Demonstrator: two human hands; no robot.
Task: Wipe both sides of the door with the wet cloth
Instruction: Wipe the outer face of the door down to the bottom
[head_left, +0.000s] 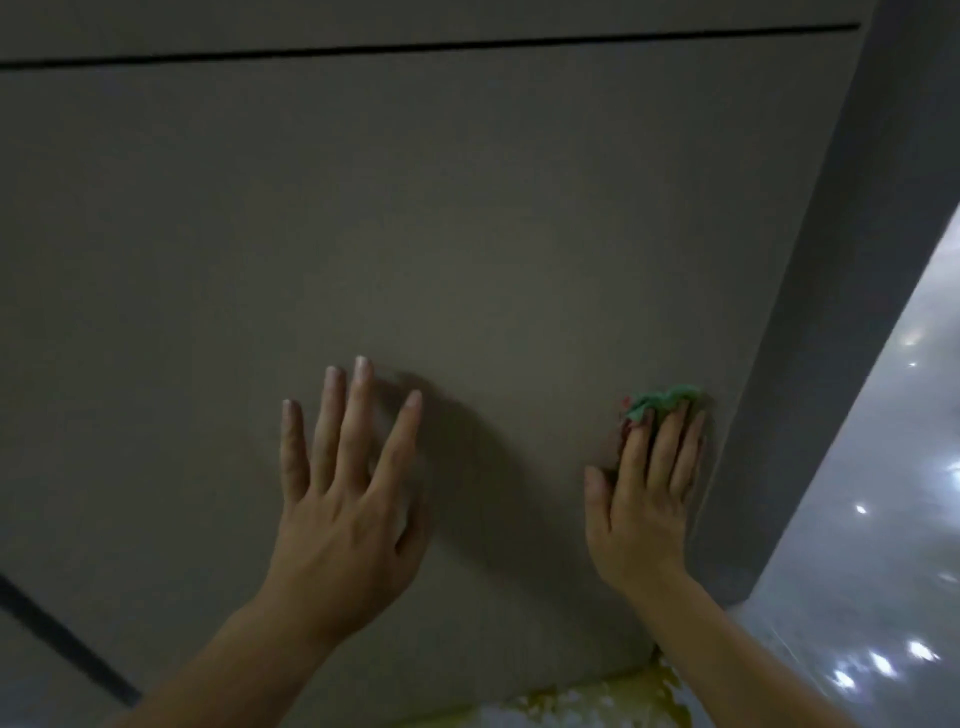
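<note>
Facing me: one door (467, 208), a flat grey-brown panel in dim light, which filled nearly the whole view.

Item, a thin dark groove (415, 48) ran across the panel near its top.

Item, a dark strip (62, 639) crossed the lower left corner at a slant; what it belonged to I could not tell.

Item, the door's edge (831, 312), a darker grey band, ran down the right side of the panel.

Item, a glossy pale floor (883, 467) lay beyond that edge, dotted with bright reflections of lights.

Item, a blurred yellow patch (597, 699) sat at the bottom of the view, below the panel's lower edge; I could not identify it.

Item, my left hand (343, 509) lay flat on the panel near its middle, fingers straight and spread, holding nothing. Its shadow (467, 441) fell on the door to the right of it.

Item, my right hand (644, 499) lay flat against the panel close to the door's right edge, fingers straight and together, thumb out to the side.

Item, the cloth (662, 400), green and crumpled, was pressed between my right fingers and the door. A bunched part of it showed just past the fingertips; the rest was hidden under the hand. It was well apart from my left hand, with bare panel between the two.
</note>
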